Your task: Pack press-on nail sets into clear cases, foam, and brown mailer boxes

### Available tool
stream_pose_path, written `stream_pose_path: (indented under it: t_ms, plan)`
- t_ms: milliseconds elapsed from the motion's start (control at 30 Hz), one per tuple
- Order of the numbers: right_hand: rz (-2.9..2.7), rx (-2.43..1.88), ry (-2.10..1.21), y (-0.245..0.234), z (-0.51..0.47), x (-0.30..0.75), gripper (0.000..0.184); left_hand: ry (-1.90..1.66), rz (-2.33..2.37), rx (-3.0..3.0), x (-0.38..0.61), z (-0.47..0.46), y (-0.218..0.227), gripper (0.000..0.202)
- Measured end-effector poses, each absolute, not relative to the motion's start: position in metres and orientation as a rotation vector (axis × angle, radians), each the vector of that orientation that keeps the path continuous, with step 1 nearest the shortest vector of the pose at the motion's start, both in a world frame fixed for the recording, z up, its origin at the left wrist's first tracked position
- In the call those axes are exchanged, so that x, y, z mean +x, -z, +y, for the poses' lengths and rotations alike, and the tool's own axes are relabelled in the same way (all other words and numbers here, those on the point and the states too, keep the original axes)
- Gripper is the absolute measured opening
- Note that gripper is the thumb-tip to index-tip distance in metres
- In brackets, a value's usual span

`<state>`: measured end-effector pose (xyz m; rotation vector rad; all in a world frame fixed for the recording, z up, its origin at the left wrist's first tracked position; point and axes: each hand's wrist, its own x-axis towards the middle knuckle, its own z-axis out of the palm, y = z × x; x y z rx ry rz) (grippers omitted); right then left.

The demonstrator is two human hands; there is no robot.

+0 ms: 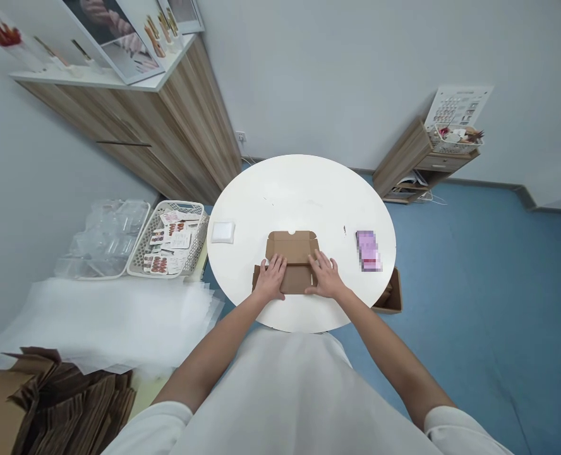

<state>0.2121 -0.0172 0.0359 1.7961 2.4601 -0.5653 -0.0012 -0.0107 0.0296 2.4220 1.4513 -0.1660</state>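
White round table: my left hand and right hand lie flat, fingers spread, on the cardboard box; pink packet at three o'clock.

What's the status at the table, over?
Left hand and right hand rest open on the cardboard box. White pad, pink item apart at the sides.

The box is plain brown card on a white round worktop. A pad on it is white, and the packet is pink and purple. The floor is blue, the walls pale grey. The basket is white lattice; the cabinet is striped wood grain.
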Motion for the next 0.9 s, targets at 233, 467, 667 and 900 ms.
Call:
stream_pose_path:
  t_ms: [233,467,667,900]
  plan:
    - [2.486,1.622,0.413,-0.024,-0.031,0.194,0.107,0.095,1.494,2.417,0.0,-0.018,-0.035,0.116]
    - [2.457,1.683,0.427,-0.019,-0.032,0.189,0.105,-0.267,1.968,1.887,-0.046,-0.052,-0.026,0.103]
    - [2.436,1.732,0.458,-0.017,-0.036,0.185,0.103,-0.572,1.801,1.283,-0.072,-0.064,0.005,0.084]
    - [2.449,1.731,0.446,-0.019,-0.041,0.179,0.102,-0.662,1.752,1.318,-0.054,-0.048,-0.006,0.044]
